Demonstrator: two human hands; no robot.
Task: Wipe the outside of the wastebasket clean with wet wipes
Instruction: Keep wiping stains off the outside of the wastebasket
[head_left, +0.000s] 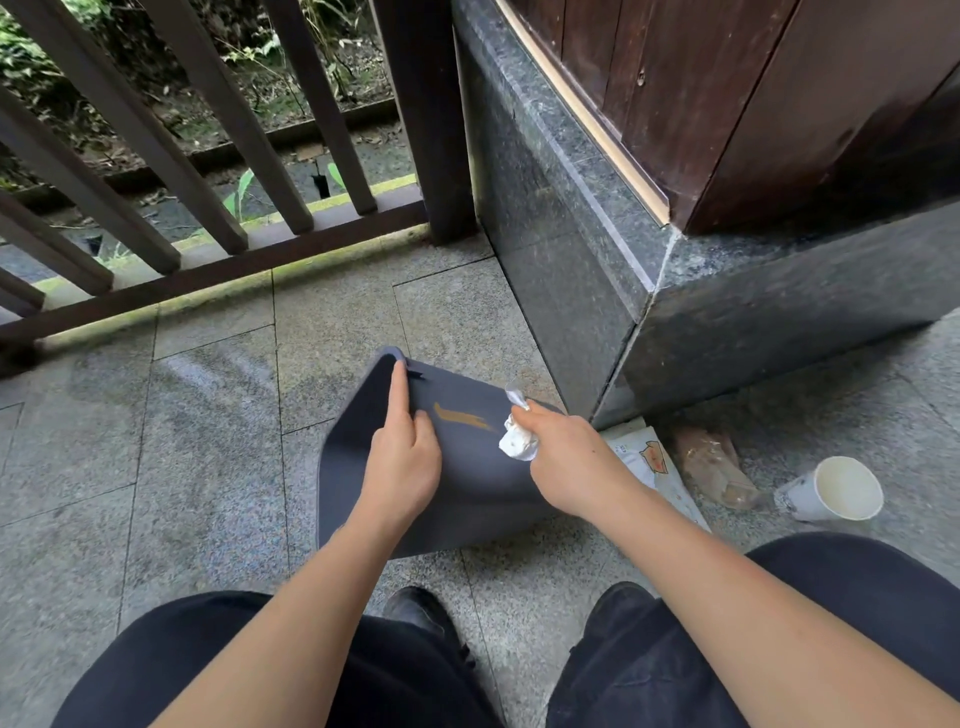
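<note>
Soft daylight comes in past the railing (156, 171) ahead of me, bright and even, with only faint shadows under my arms on the stone floor (182, 441). The wide lens bends the rails and wall edges, and the dark wood (779, 104) stays dim.

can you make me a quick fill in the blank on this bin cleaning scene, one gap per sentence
1. The right hand grips a crumpled white ____.
2. The dark grey plastic wastebasket lies tipped on the stone ____.
3. A smear of ____ colour marks the wastebasket's side.
4. The left hand steadies the wastebasket, and a white paper ____ lies on its side at right.

Missing words: wipe; floor; brown; cup
</note>
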